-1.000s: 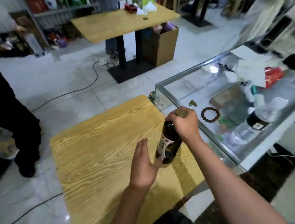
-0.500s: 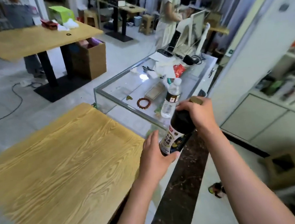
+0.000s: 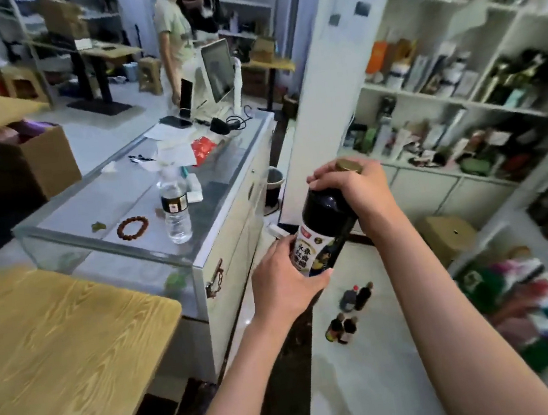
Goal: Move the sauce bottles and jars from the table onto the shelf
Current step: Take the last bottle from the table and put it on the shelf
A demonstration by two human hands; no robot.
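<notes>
The view has swung right and the shelf (image 3: 459, 95) now fills that side, crowded with goods, where a second ago the table (image 3: 59, 354) sat under the hands. The table is off to the lower left now, its visible part bare. The bottle (image 3: 326, 225) has left it: dark, tilted, carried in mid-air between counter (image 3: 215, 193) and shelf. Right hand (image 3: 353, 187) curls round the neck just under the gold cap; left hand (image 3: 285, 281) cups the labelled base, fingers wrapped. Likely the carry leg, placing yet to come. Four small bottles (image 3: 349, 313) stand on the floor below.
</notes>
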